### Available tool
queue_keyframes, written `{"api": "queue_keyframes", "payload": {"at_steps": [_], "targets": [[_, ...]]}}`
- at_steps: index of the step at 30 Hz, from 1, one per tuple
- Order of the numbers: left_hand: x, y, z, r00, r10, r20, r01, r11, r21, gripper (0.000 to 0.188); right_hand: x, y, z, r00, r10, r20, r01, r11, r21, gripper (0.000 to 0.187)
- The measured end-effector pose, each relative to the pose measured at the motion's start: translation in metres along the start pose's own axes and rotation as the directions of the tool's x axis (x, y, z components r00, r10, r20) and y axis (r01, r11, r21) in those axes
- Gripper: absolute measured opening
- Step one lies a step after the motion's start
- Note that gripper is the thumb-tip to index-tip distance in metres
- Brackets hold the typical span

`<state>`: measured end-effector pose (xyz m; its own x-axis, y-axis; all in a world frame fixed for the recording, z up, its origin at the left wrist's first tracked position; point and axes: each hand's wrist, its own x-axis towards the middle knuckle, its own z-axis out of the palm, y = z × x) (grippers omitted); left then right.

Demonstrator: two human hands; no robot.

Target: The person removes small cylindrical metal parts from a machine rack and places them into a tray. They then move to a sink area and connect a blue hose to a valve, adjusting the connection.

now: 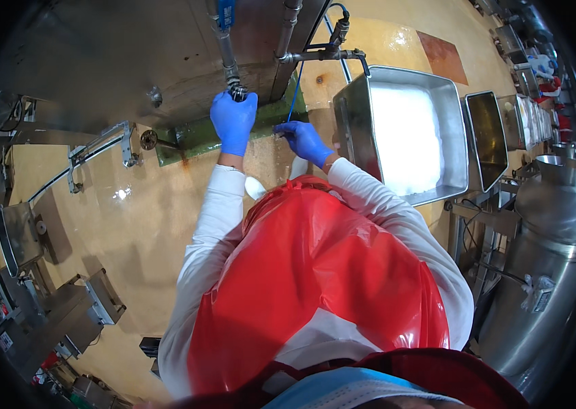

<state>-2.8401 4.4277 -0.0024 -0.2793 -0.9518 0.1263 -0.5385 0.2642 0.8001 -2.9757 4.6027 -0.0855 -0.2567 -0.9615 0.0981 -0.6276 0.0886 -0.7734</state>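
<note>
Around 11 o'clock from the centre of the view, a metal pipe (227,51) comes down to a dark end fitting (236,91), and the left hand (233,124), in a blue glove, is closed around its lower end, the knuckles toward 12 o'clock. A blue sleeve (226,13) sits higher on the pipe. Between 12 and 1 o'clock, a thin blue line (295,95) slants down to the right hand (304,142), also gloved in blue; its fingers are drawn together near the line's lower end, but whether they pinch it I cannot tell. A second run of piping (319,56) crosses above that hand, near 12 o'clock. Behind the pipe, from 10 to 12 o'clock, stands a large steel panel (111,68), with a wet green strip (196,140) on the floor (145,225) below it. At 2 o'clock a deep metal bin (356,126) shows a bright white inside, and just beyond it toward 3 o'clock is a narrower metal tub (486,140). A big steel vessel (540,286) stands near 4 o'clock, and a metal rail (100,151) at about 10. Toward 6 o'clock spreads the person's red apron (301,273) over white sleeves (209,228).
</note>
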Motion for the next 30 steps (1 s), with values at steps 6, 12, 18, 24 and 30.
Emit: {"api": "queue_keyframes", "payload": {"at_steps": [6,12,18,24,30], "targets": [[0.016,0.011,-0.026,0.959,0.219,0.181,-0.264,0.92,0.289,0.03,-0.005,0.007,-0.033,0.962,0.254,-0.104,-0.231,0.953,0.195,0.023],[-0.054,0.014,-0.007,0.995,0.053,0.081,-0.056,0.997,0.047,0.029,0.008,0.068,-0.019,0.962,0.268,0.055,-0.197,0.54,0.818,0.013],[-0.073,0.032,0.069,0.667,-0.457,0.588,0.577,0.816,-0.021,0.038,0.02,0.048,-0.039,0.976,0.21,0.05,-0.198,0.78,0.593,0.015],[-0.076,-0.012,0.09,0.585,-0.692,0.422,0.811,0.491,-0.318,0.037,0.073,0.167,-0.003,0.974,-0.107,0.199,-0.006,0.868,0.497,0.038],[-0.265,-0.039,0.052,0.801,-0.566,0.196,0.591,0.8,-0.102,0.04,0.059,0.36,0.144,0.81,-0.441,0.387,0.493,0.869,-0.043,0.05]]}}
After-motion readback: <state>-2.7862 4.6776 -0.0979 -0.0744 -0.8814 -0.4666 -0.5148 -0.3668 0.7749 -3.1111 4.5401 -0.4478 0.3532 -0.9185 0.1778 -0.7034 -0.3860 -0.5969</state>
